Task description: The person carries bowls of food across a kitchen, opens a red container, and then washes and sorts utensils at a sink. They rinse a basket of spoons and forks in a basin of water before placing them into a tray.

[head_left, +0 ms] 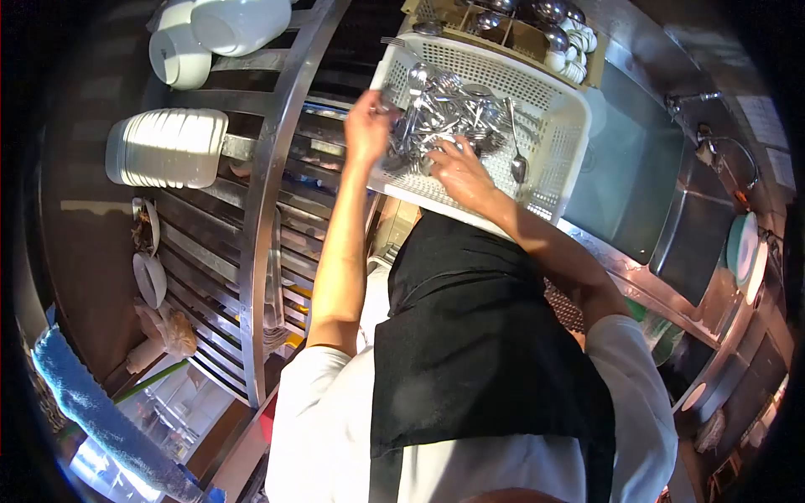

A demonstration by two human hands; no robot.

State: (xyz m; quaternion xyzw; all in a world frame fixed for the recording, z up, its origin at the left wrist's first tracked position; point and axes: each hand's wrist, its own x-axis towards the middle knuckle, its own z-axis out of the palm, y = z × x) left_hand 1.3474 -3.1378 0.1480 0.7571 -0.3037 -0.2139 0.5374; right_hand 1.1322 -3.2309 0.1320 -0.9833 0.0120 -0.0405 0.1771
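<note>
A white perforated plastic basket (549, 197) holds a jumbled heap of metal cutlery (449, 109), spoons and forks among it. At the basket's left rim, my left hand (366, 130) is closed around some pieces of cutlery (385, 107); motion blur hides their exact kind. My right hand (461, 172) rests on the near side of the heap, fingers apart and touching the pieces. To its right, a single spoon (518, 163) lies apart from the pile. A fork (392, 40) sticks out over the basket's far left corner.
Behind the basket stands a divided box (507, 33) with ladles and white spoons. A steel sink (629, 159) with a tap (696, 99) is on the right. Slatted metal shelving (268, 168) on the left carries stacked white containers (168, 147) and bowls (239, 25).
</note>
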